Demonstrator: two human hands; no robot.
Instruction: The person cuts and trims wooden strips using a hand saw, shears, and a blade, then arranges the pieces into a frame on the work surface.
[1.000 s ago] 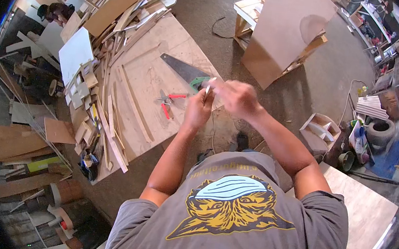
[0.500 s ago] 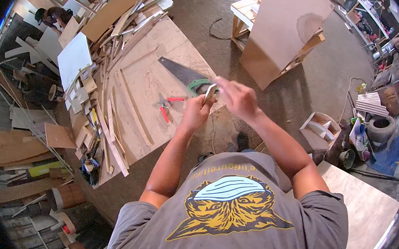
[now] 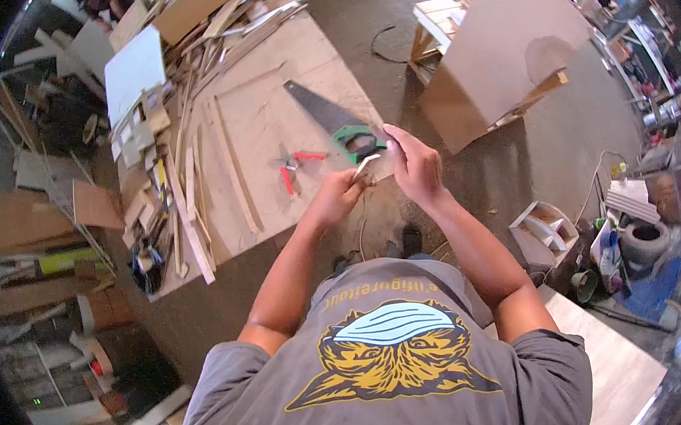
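Observation:
My left hand (image 3: pixel 337 199) is closed around a small pale wooden piece (image 3: pixel 368 164), whose end sticks up past the fingers. Just to its right, my right hand (image 3: pixel 415 167) is raised with its fingers pressed together; whatever they may hold is too small to make out. Beyond both hands a handsaw (image 3: pixel 325 114) with a green and black handle lies on the wooden worktable (image 3: pixel 306 58). Red-handled pliers (image 3: pixel 294 167) rest with spread handles on the table, left of my left hand.
Wood strips and offcuts (image 3: pixel 194 75) are heaped along the table's left side. A large brown board (image 3: pixel 498 64) leans on a wooden stand ahead. A small wooden box (image 3: pixel 543 232) and a tire (image 3: pixel 644 240) are at right. Another person (image 3: pixel 105 3) bends at far left.
My right hand has drawn slightly away from the wooden piece in my left hand. The camera view has shifted a little, so the table and tools sit differently in the picture.

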